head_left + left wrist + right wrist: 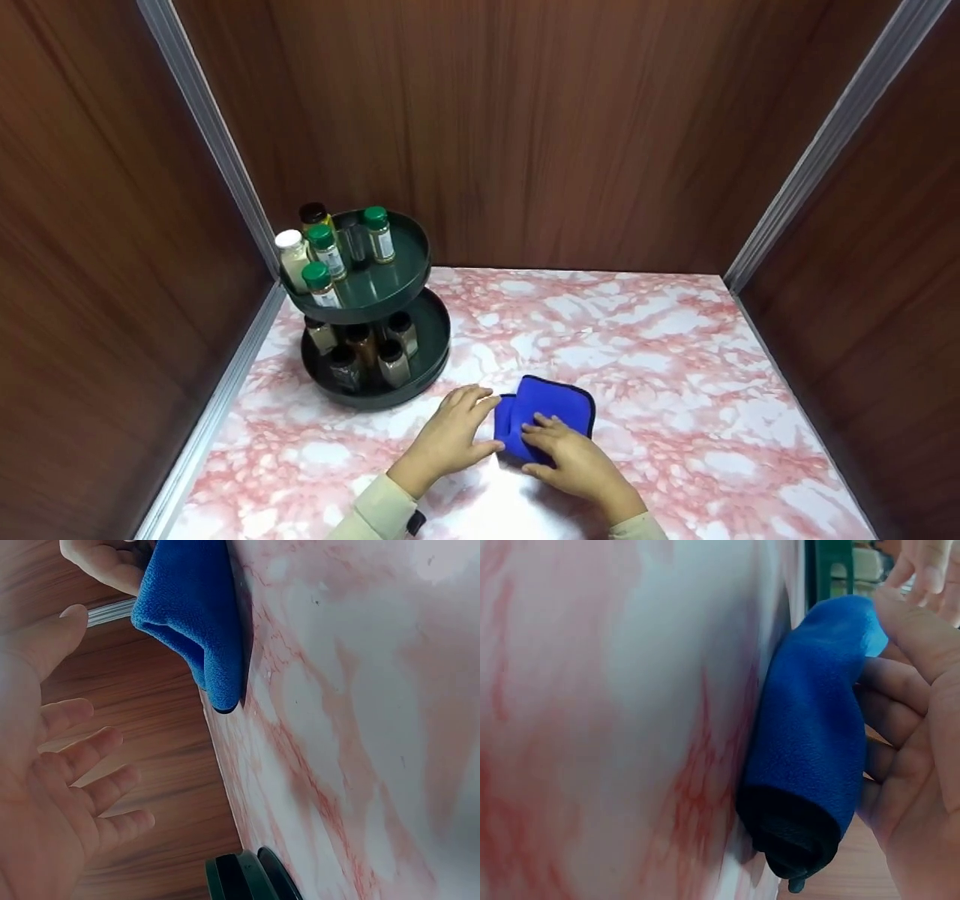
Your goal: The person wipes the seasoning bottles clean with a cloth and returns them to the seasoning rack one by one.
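Observation:
A folded blue cloth [559, 405] with dark edging lies on the marbled table in the head view. My right hand [577, 459] rests on its near right part, fingers extended over the top. From the right wrist, the cloth [810, 712] looks thick and layered, with the fingers [896, 686] against its upper face. Just left of the cloth, my left hand [446, 435] hovers with its fingers spread and holds nothing. The left wrist view shows that palm facing the camera beside the cloth [199, 600], apart from it.
A dark green two-tier round rack [405, 292] stands at the back left. Its upper tier holds several bottles with green, white and dark caps, such as a green-capped jar [380, 236]; dark-capped jars fill the lower tier. Wood-grain panels [510, 135] enclose the table.

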